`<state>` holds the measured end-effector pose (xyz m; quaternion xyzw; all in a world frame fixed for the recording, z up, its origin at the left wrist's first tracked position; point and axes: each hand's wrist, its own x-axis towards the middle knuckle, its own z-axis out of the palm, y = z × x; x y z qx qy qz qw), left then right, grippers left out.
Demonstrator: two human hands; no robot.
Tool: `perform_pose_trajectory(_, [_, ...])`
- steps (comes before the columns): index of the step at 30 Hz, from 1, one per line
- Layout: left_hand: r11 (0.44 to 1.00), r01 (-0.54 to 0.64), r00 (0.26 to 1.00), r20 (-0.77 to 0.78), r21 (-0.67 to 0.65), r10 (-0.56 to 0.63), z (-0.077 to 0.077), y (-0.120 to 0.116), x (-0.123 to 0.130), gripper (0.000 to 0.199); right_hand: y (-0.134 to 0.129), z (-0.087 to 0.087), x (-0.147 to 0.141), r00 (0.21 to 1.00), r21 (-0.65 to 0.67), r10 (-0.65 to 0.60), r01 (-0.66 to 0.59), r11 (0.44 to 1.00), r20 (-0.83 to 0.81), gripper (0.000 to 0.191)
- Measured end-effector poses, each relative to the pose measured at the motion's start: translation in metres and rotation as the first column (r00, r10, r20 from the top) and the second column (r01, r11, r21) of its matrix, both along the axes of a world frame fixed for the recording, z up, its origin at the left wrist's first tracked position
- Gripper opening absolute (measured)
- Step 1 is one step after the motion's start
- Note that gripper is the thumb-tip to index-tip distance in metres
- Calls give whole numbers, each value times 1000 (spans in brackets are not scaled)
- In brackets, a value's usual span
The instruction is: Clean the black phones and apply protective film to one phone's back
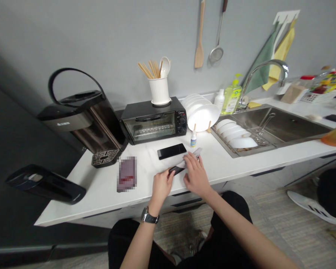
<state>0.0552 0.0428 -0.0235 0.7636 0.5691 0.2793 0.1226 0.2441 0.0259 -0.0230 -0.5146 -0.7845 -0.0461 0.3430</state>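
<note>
My left hand (161, 184) is closed on the near left end of a flat black object (177, 170), whose kind I cannot make out. Over its far part lies a thin light-grey piece, like a cloth (197, 152). My right hand (195, 172) presses down on this grey piece, fingers bent over it and hiding most of it. Just behind, a black smartphone (172, 151) lies flat on the white counter (154, 164). A small white bottle with a blue and yellow label (193, 139) stands upright beyond my right hand.
A toaster oven (154, 125) carries a white utensil holder (159, 90). To the left are a water dispenser (92, 127), a pixelated item (127, 174) and a dark cylinder (47, 185). White plates (203, 116) and a sink (282, 127) holding bowls are to the right. Another person's shoe (310, 205) shows below.
</note>
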Motion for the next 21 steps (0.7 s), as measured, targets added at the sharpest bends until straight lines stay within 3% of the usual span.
perform_pose_trajectory(3, [999,-20,998,-66,-48,17,-1,0,-1,25,-19,1,-42,988,-34,152,-152,988,-8,74])
perform_pose_trajectory(5, [997,-33,995,-91,-62,28,-1,0,-2,27,-22,2,-52,976,-47,218,-217,975,13,73])
perform_pose_trajectory(8, [998,-27,996,-89,-50,23,0,-1,-2,26,-11,2,-30,975,-30,206,-205,978,78,73])
perform_pose_trajectory(12, [1000,-19,1000,-24,-11,18,3,-2,0,30,12,1,25,996,7,13,-14,1000,88,73])
perform_pose_trajectory(14, [1000,-20,1000,-8,-3,20,3,-1,2,30,16,2,34,997,1,-51,51,999,62,73])
perform_pose_trajectory(17, [1000,-11,1000,11,-4,11,1,0,2,27,7,2,9,999,-18,-42,42,999,1,74])
perform_pose_trajectory(21, [998,-5,999,-37,-64,3,1,0,-1,24,-19,2,-49,987,-61,162,-162,985,-2,75])
